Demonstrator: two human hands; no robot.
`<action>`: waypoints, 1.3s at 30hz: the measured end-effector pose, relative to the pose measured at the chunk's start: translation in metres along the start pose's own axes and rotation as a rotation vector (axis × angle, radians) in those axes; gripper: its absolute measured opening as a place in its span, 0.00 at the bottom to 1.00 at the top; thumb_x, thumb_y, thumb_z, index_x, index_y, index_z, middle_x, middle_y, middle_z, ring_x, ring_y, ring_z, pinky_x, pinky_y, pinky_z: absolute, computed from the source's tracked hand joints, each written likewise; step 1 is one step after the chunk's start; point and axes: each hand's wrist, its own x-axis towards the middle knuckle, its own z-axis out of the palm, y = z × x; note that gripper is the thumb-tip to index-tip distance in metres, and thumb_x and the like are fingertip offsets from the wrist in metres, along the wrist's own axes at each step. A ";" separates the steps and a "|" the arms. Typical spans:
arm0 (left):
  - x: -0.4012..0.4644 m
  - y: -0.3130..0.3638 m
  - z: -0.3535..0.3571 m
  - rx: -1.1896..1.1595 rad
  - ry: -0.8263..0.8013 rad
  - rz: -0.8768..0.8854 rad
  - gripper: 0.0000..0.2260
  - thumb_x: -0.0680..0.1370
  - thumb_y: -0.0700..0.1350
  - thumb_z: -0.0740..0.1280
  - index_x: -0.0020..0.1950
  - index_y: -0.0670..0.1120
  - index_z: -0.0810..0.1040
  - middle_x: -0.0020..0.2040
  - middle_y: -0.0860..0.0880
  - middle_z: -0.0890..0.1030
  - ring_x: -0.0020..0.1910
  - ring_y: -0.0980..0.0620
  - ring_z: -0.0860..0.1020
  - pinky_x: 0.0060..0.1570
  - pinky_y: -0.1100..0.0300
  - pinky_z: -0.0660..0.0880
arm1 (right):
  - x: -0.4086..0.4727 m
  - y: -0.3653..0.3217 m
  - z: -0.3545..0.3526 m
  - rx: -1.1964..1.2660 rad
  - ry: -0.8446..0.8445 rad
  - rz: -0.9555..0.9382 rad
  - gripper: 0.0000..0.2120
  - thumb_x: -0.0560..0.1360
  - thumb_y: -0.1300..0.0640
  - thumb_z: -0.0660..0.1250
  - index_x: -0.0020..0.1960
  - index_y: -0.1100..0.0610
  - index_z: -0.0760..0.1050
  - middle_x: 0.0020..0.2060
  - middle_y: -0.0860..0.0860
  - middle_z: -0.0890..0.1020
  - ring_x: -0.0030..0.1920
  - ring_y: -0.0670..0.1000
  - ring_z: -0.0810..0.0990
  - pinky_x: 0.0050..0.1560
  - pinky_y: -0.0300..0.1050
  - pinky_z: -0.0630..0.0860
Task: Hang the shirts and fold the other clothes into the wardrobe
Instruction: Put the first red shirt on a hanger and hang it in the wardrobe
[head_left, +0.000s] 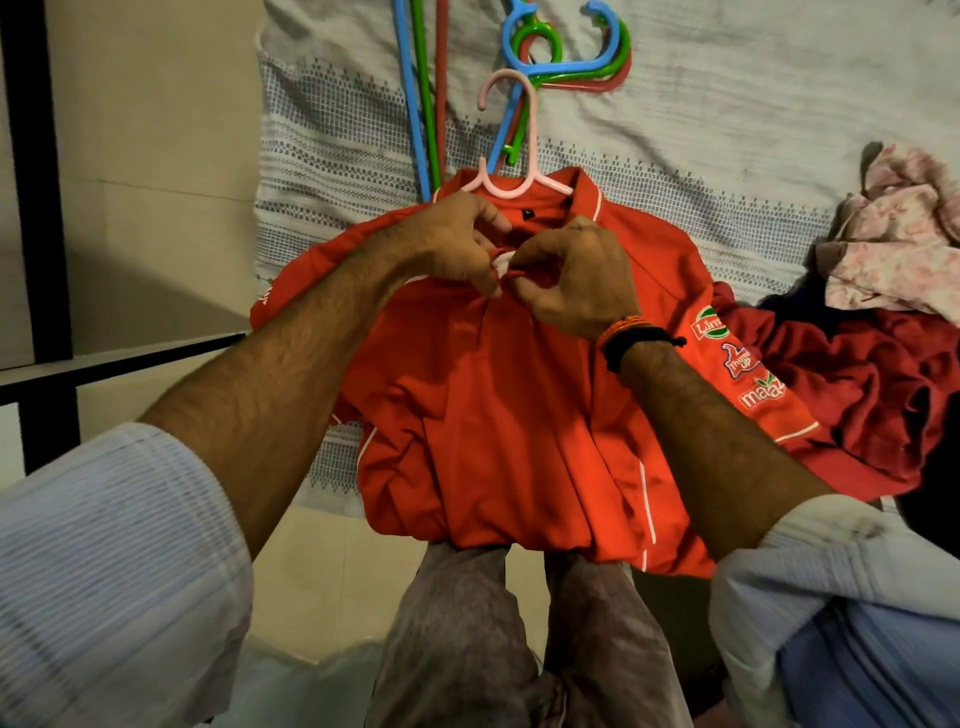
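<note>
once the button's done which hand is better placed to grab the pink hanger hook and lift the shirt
Probably the left hand: it sits nearer the pink hanger hook, which curves to its side. The right hand pinches the orange shirt placket lower down.

I can read three logos down the red shirt (488, 415) sleeve: "Limca" partly cut off, "Thums Up" and "maaza".

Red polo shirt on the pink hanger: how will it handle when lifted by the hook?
The red polo shirt looks thin and creased, so probably floppy and light. The pink hanger sits inside its collar, so it should hang without slipping off.
</note>
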 end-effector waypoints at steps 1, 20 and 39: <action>-0.001 -0.001 0.002 0.014 0.004 0.024 0.35 0.59 0.35 0.82 0.63 0.46 0.72 0.48 0.46 0.82 0.47 0.50 0.82 0.45 0.54 0.80 | 0.002 0.000 0.000 0.011 -0.014 0.016 0.10 0.65 0.50 0.70 0.45 0.50 0.85 0.39 0.44 0.85 0.41 0.45 0.73 0.41 0.39 0.66; 0.004 -0.026 0.020 -0.050 0.162 0.246 0.28 0.65 0.37 0.77 0.57 0.51 0.65 0.44 0.48 0.82 0.35 0.62 0.79 0.38 0.63 0.75 | 0.032 0.008 -0.022 0.145 -0.515 0.092 0.04 0.77 0.59 0.69 0.49 0.56 0.83 0.32 0.42 0.77 0.28 0.34 0.72 0.34 0.28 0.66; -0.001 -0.028 0.022 -0.096 0.245 0.197 0.36 0.59 0.38 0.83 0.58 0.50 0.65 0.39 0.50 0.83 0.32 0.63 0.80 0.36 0.62 0.76 | 0.021 0.022 -0.018 0.422 -0.411 0.224 0.07 0.71 0.64 0.75 0.48 0.57 0.82 0.38 0.51 0.85 0.38 0.45 0.83 0.47 0.46 0.81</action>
